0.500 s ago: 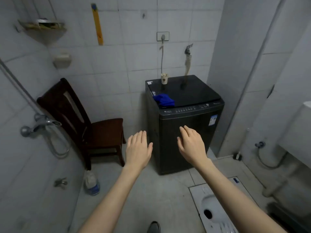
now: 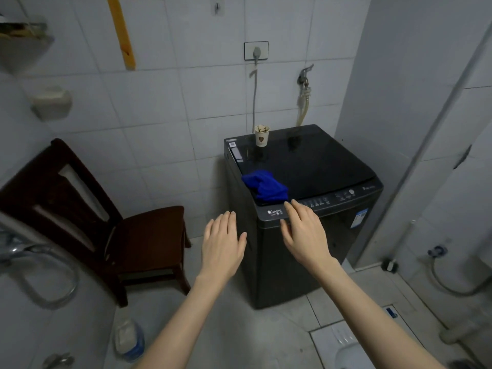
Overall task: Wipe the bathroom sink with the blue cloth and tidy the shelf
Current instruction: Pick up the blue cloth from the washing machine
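Nearest the camera, two bare forearms reached forward over the pale tiled floor (image 2: 234, 339), where a plastic bottle (image 2: 129, 339) with a blue base lay low on the left and the white edge of a squat toilet pan (image 2: 338, 342) showed low on the right. The left hand (image 2: 223, 247) hung palm down in the air with fingers spread flat and nothing in it, just left of the washing machine's front corner. The right hand (image 2: 303, 233) was likewise open and empty, palm down, its fingertips over the front edge of the top-loading washing machine (image 2: 292, 262), just short of the blue cloth (image 2: 266, 188); whether they touched the cloth could not be told. The cloth lay crumpled on the front left corner of the machine's dark glossy lid, the surface (image 2: 319, 163) that also carried a small paper cup (image 2: 262, 135) standing upright near its back left edge. A strip of control buttons ran along the front of the lid to the right of the right hand. To the left of the machine a dark wooden chair (image 2: 127, 230) stood on the floor, angled toward the room. Behind it all rose a white tiled wall (image 2: 173, 102) with a plugged-in wall socket (image 2: 256, 51), a tap (image 2: 304, 75) with a hose dropping behind the machine, and a yellow strip (image 2: 121, 30) hanging at a slant. A corner shelf (image 2: 24, 35) holding blurred items sat high at the far left, with a soap dish (image 2: 52, 102) below it.
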